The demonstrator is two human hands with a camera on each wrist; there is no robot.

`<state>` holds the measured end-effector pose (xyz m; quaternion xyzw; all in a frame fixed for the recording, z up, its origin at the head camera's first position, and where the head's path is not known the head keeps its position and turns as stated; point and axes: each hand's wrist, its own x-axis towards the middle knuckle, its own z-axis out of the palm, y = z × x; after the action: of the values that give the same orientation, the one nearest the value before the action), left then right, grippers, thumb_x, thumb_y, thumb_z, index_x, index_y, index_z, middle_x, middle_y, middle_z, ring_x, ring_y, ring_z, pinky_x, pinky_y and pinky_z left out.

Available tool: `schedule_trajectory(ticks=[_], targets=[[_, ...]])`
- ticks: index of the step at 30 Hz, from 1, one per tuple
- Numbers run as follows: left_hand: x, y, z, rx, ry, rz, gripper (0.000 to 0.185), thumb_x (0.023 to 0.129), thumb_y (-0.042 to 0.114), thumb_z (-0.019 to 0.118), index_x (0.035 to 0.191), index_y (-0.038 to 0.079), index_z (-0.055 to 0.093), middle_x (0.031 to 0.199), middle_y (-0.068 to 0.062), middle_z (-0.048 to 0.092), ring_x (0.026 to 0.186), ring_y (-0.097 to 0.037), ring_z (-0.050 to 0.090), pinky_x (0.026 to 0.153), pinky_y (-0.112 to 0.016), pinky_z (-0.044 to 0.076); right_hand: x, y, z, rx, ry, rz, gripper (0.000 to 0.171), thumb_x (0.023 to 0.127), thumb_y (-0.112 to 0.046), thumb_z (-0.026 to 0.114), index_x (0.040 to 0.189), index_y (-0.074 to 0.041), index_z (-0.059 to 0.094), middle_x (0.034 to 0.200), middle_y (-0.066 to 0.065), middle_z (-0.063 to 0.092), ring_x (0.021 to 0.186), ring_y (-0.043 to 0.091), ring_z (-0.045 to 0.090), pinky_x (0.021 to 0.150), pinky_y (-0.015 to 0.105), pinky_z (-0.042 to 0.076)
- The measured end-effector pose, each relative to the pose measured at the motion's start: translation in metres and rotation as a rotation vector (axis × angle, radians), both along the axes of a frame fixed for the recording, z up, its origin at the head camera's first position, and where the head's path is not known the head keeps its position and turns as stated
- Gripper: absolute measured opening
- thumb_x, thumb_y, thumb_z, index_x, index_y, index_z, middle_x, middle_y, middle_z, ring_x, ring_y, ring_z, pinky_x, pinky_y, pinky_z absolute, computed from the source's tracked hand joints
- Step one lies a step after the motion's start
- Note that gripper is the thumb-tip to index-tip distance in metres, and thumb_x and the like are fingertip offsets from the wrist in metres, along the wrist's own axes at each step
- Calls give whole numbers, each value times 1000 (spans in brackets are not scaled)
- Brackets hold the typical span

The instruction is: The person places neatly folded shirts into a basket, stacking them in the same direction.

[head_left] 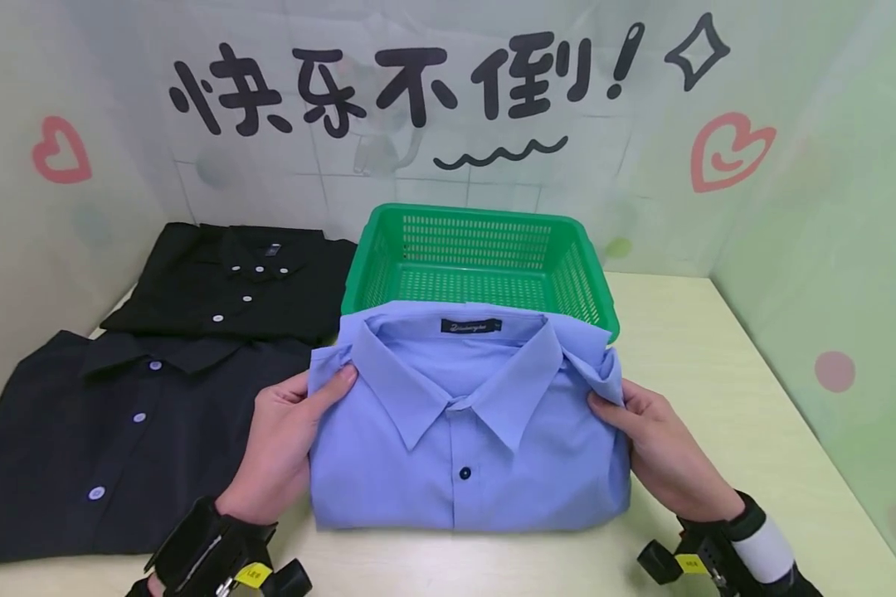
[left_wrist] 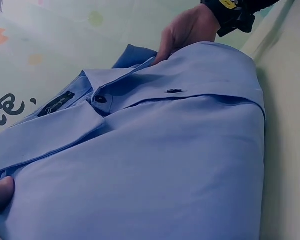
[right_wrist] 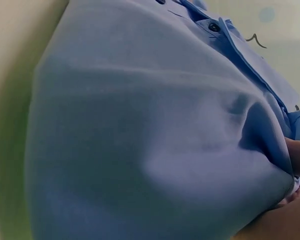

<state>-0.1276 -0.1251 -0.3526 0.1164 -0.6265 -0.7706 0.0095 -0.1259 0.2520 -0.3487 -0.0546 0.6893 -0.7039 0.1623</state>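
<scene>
A folded light-blue dress shirt, collar toward the back, is held up a little between both hands in the head view. My left hand pinches its left side near the shoulder, thumb on the front. On the opposite side my right hand grips the other shoulder edge, also thumb in front; the fingers behind the cloth are hidden. The left wrist view shows the blue shirt front with the right hand at its far side. In the right wrist view the cloth bulges beside the thumb.
A green plastic basket stands behind the blue shirt, partly covered by its collar. At the left lie a folded navy shirt and, behind it, a folded black shirt. Printed cloth walls border the pale table.
</scene>
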Motion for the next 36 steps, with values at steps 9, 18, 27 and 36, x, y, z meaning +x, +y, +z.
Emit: schedule_trajectory(ticks=[9, 18, 27, 36], targets=[[-17, -5, 20, -71, 102, -58, 49, 85, 32, 79, 125, 6, 69, 110, -5, 71, 102, -23, 66, 84, -33, 54, -15, 3, 22, 33, 78, -3, 51, 103, -25, 54, 146, -2, 41, 142, 9, 48, 126, 20, 47, 99, 28, 43], [-33, -1, 41, -82, 180, -42, 49, 85, 29, 79, 125, 3, 67, 108, -5, 71, 99, -23, 67, 83, -31, 54, -29, 3, 43, 49, 149, -6, 47, 103, -23, 56, 141, 0, 45, 135, 11, 54, 123, 22, 51, 98, 29, 44], [-55, 3, 54, -181, 220, 8, 51, 86, 32, 78, 126, 4, 67, 113, -9, 69, 100, -24, 66, 87, -34, 53, -45, -3, 55, 31, 205, -74, 47, 100, -22, 60, 139, 1, 48, 132, 10, 56, 120, 20, 53, 97, 27, 44], [-72, 1, 68, -228, 263, 3, 50, 86, 33, 78, 125, 5, 68, 115, -11, 68, 105, -24, 64, 92, -40, 51, -64, -5, 73, 80, 185, -52, 55, 99, -25, 62, 144, 2, 43, 139, 13, 50, 127, 22, 48, 101, 30, 41]])
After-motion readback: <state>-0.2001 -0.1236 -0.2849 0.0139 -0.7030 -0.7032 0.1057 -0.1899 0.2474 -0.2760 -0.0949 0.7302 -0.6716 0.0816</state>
